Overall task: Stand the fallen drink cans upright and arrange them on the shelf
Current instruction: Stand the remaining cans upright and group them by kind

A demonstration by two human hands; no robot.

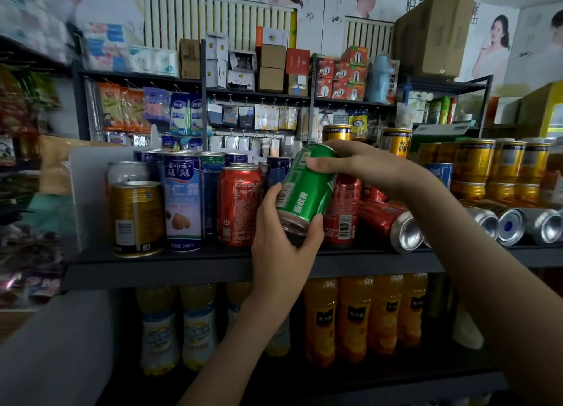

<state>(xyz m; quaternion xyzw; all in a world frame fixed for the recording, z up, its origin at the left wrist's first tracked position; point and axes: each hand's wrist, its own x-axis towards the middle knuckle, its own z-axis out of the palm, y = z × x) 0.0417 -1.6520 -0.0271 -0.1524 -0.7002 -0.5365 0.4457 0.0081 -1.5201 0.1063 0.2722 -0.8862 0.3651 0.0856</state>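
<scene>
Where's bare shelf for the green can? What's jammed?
Likely the gap between the red Coke can and the next upright red can, partly hidden by the left hand holding the green can. Thin strip along the shelf front edge. Crowded: fallen cans at right, standing cans at left.

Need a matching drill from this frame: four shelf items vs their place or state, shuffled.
Items: 1 green can; 2 blue-white can; 3 silver-based cans; 4 orange bottles.
States: A lying on their sides; B below the can shelf; C tilted, gripped by left hand and right hand; D upright, left of the red can.
Pairs: 1-C, 2-D, 3-A, 4-B.
</scene>
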